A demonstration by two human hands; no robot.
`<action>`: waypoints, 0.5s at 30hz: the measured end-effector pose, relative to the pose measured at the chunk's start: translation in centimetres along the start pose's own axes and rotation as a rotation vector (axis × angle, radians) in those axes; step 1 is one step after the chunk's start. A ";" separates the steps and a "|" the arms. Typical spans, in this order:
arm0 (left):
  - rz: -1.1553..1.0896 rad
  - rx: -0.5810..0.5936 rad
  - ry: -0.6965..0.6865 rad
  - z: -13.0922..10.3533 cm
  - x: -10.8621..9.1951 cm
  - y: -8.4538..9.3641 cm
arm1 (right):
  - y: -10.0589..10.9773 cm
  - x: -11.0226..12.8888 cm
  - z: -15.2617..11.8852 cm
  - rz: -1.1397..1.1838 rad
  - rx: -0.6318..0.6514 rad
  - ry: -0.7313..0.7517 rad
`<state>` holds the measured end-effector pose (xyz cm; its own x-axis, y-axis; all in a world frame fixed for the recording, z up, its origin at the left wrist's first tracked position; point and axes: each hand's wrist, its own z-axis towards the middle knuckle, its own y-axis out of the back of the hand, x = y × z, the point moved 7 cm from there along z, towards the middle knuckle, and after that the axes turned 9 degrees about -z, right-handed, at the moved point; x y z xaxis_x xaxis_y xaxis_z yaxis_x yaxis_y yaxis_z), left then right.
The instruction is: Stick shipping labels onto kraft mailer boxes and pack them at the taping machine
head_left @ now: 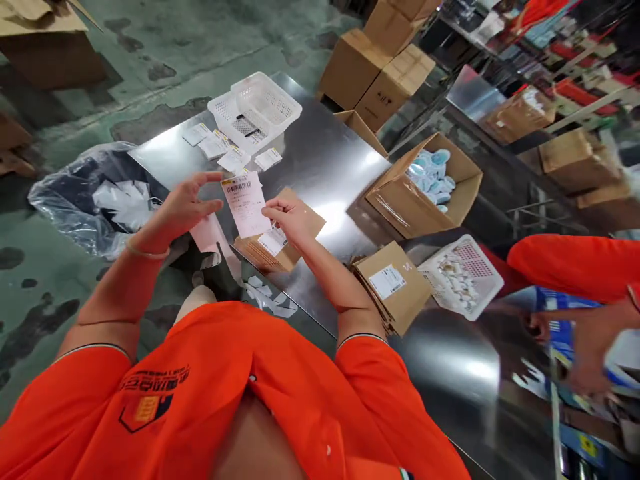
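You are looking down on a grey-green floor (210, 43), with dark stains (160, 71) spreading across its left and far parts. A shiny metal table (313, 137) is stretching from far left to near right, catching white glare (345, 207). Beyond its far side, brown boxes (345, 67) are standing stacked. Another box (50, 61) is sitting far left. A metal bench (470, 91) is standing far right.

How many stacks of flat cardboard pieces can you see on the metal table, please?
2: one stack lies by the right hand; the other stack lies beside the white perforated basket. Others may be hidden.
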<state>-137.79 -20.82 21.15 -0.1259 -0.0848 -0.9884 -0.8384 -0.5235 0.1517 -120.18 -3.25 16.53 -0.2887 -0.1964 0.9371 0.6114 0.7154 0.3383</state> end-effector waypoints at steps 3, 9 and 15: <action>-0.059 0.001 -0.045 -0.2 -0.7 -2.3 | -0.9 -0.6 -2.9 -0.022 -0.028 0.048; -0.090 0.118 -0.007 -0.8 0.7 -6.0 | -1.6 -1.2 -7.2 -0.152 -0.018 0.147; 0.045 0.286 -0.065 -2.5 1.0 -6.6 | -0.7 1.7 -8.5 -0.278 -0.095 0.306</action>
<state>-131.01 -19.58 19.12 -0.1926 -0.0434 -0.9803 -0.9454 -0.2596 0.1972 -114.83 -9.73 18.63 -0.2282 -0.5734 0.7868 0.6104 0.5453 0.5745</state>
